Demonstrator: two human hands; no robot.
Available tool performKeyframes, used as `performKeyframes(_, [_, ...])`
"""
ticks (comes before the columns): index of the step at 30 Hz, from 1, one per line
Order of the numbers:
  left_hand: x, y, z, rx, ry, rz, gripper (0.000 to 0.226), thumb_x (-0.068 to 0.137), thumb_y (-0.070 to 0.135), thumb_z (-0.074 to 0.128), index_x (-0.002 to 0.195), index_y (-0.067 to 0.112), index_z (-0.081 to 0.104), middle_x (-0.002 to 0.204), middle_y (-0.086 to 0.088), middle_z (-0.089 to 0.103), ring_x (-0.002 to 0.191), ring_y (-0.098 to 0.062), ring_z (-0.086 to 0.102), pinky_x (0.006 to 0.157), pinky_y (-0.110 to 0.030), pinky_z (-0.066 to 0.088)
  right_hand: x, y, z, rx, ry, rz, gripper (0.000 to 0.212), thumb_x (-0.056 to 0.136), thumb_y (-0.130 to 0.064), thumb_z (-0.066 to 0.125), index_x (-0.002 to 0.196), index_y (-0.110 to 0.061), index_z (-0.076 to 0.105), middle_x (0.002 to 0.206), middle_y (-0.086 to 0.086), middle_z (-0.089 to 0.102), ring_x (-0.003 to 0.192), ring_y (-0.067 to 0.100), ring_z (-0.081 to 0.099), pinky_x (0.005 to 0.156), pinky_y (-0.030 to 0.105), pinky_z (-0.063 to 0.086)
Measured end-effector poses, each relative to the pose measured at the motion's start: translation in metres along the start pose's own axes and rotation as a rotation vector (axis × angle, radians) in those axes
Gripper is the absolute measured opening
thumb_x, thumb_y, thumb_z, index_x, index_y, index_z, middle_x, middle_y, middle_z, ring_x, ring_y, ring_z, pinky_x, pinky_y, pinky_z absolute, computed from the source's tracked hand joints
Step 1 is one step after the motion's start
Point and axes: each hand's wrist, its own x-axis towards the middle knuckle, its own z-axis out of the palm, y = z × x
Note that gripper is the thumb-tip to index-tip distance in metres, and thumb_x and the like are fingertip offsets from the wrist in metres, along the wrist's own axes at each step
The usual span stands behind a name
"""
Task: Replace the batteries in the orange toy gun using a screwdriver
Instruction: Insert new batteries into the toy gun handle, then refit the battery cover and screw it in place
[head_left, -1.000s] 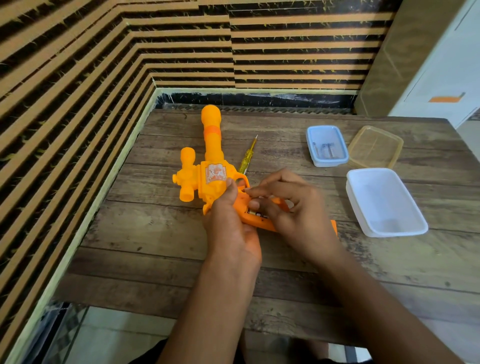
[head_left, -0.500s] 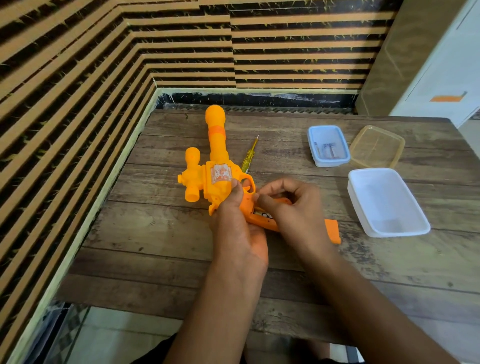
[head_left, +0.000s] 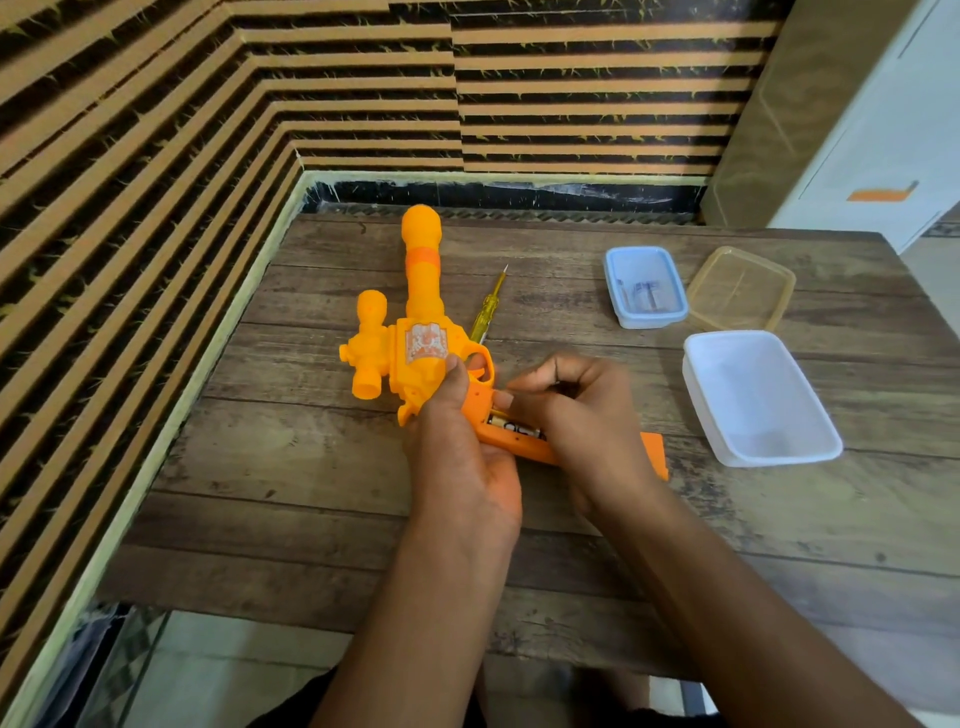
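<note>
The orange toy gun (head_left: 415, 332) lies on the wooden table (head_left: 311, 467), barrel pointing away from me. My left hand (head_left: 457, 457) grips its body just behind the trigger guard. The handle's battery compartment is open, and a battery (head_left: 511, 426) shows inside. My right hand (head_left: 576, 415) rests over that compartment with its fingertips curled at the battery. The yellow screwdriver (head_left: 488, 306) lies on the table right of the barrel, untouched. An orange piece (head_left: 653, 452), probably the cover, sticks out from under my right wrist.
A small blue tray (head_left: 618, 306) with small metal parts sits at the back right. Beside it lies a clear yellowish lid (head_left: 743, 291). A larger white tub (head_left: 758, 400) stands to the right of my hands. Striped walls close off the left and back.
The right hand's fingers have shifted slightly over the open compartment, exposing more of the battery. The gun and left hand stay almost where they were.
</note>
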Motion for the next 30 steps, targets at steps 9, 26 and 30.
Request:
performKeyframes(9, [-0.005,0.004,0.003,0.025,-0.001,-0.019,0.043,0.1,0.027,0.061,0.137,0.005,0.062,0.129,-0.024,0.07,0.114,-0.038,0.071,0.092,-0.052,0.061,-0.001,-0.012,-0.022,-0.354,0.005,-0.254,0.005,0.09,-0.021,0.08,0.093,-0.023,0.078,0.087,-0.006,0.076,0.089,0.009,0.071,0.081,0.027,0.055])
performKeyframes(26, [-0.012,0.008,0.006,0.098,0.05,-0.005,0.01,0.101,0.02,0.063,0.11,0.023,0.067,0.097,-0.004,0.077,0.08,-0.015,0.074,0.072,-0.038,0.058,-0.023,-0.028,-0.064,-1.328,-0.301,-0.14,0.031,0.084,-0.001,0.069,0.111,-0.017,0.069,0.109,0.008,0.054,0.104,0.035,0.063,0.087,0.044,0.057])
performKeyframes(30, [-0.011,0.008,0.006,0.1,0.053,-0.011,0.011,0.1,0.02,0.064,0.11,0.024,0.067,0.091,-0.002,0.076,0.068,-0.012,0.075,0.064,-0.035,0.056,-0.017,-0.025,-0.061,-1.321,-0.24,-0.178,0.024,0.09,-0.01,0.068,0.112,-0.015,0.065,0.103,0.008,0.053,0.102,0.038,0.062,0.083,0.046,0.058])
